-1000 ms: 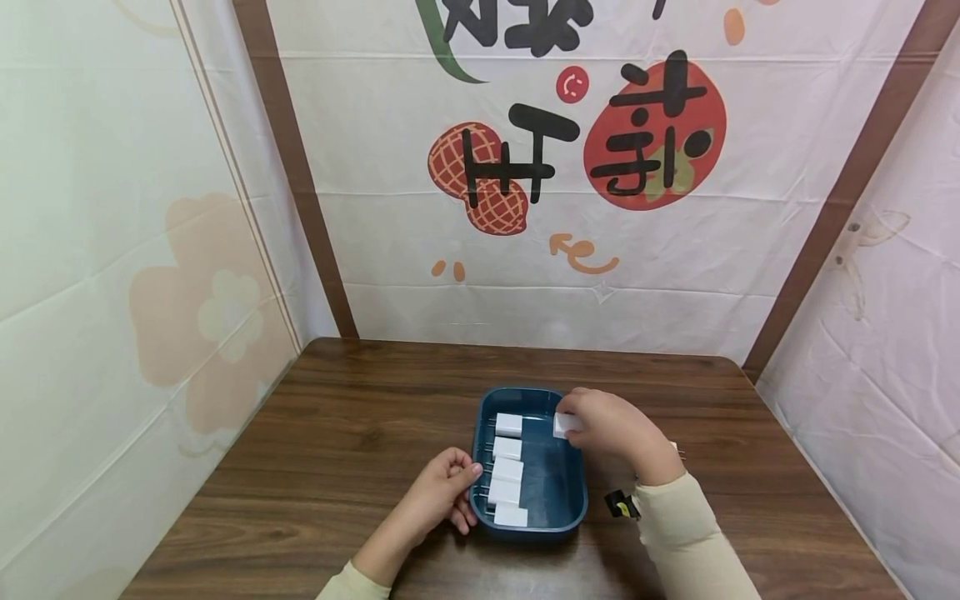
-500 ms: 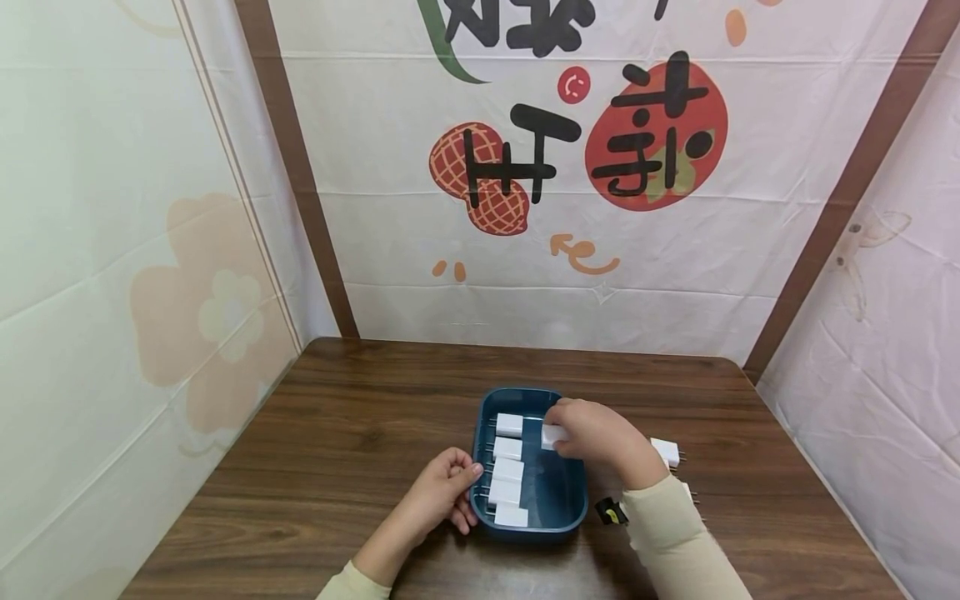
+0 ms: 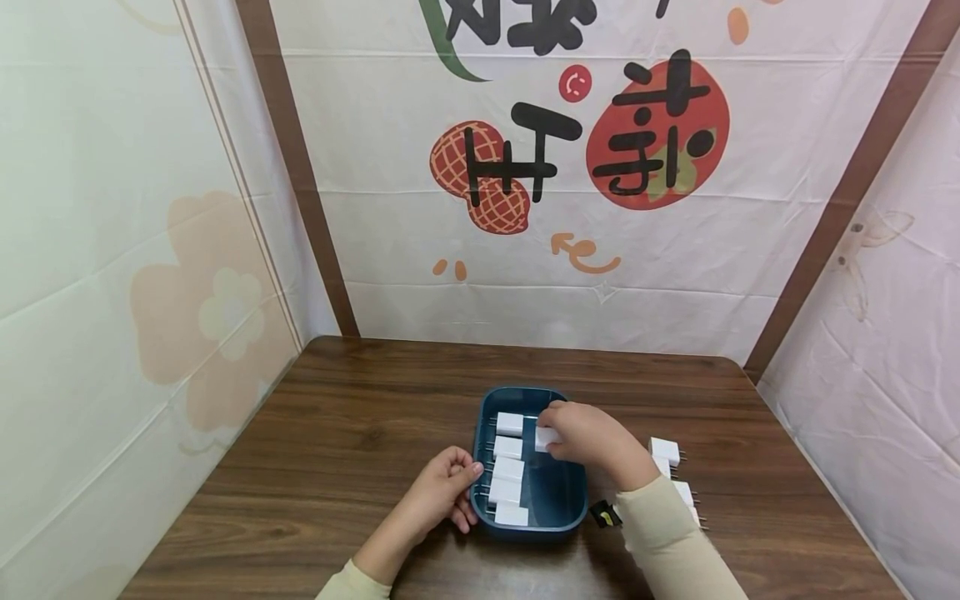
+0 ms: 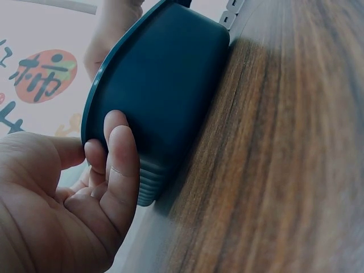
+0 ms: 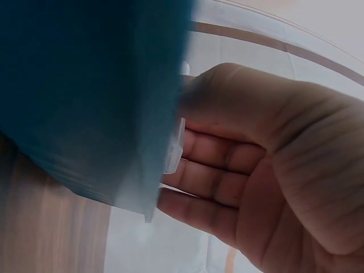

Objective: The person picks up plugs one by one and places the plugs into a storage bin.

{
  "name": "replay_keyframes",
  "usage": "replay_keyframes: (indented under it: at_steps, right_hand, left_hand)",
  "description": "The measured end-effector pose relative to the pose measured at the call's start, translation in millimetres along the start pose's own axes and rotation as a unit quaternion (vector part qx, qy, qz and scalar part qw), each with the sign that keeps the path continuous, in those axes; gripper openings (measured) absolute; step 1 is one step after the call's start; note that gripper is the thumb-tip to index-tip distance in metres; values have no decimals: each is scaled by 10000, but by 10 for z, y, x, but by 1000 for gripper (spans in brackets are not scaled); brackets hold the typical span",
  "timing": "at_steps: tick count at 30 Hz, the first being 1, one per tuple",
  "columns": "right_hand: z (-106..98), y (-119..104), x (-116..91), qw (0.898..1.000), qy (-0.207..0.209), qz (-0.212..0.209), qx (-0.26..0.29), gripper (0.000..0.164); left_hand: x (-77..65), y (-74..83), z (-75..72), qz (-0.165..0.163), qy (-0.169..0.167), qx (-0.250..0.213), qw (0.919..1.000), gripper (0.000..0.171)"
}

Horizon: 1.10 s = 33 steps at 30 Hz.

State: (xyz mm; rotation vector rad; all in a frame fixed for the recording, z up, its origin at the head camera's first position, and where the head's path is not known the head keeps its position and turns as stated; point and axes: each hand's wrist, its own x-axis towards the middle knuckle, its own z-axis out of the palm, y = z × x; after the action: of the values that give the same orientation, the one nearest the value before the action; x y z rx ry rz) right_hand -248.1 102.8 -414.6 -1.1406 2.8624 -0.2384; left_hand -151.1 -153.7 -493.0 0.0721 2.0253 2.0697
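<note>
5 white plugs (image 3: 508, 469) rowed in tray (image 3: 553, 500) (head view only).

The right hand (image 3: 591, 433) has brought its white plug (image 3: 545, 439) nearer the plug row (image 3: 507, 469).

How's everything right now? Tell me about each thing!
Blue bin: upright, partly filled.
Five white plugs: lined up inside.
Left hand: holding the bin's rim.
Right hand: pinching another plug.
Outside plugs: lying on the table, partly hidden.
Black-and-yellow item: lying beside the bin.

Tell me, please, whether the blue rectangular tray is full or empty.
Partly full: five white pronged blocks line one side of the tray; bare floor also shows.
</note>
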Motion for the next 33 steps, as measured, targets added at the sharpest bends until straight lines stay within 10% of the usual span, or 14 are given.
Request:
replay_keyframes:
  at_steps: [33]
  right_hand:
    - [270,49,138,9997,-227,0,15,27]
  left_hand:
    - [-2,17,10,70,-8,23,10000,26]
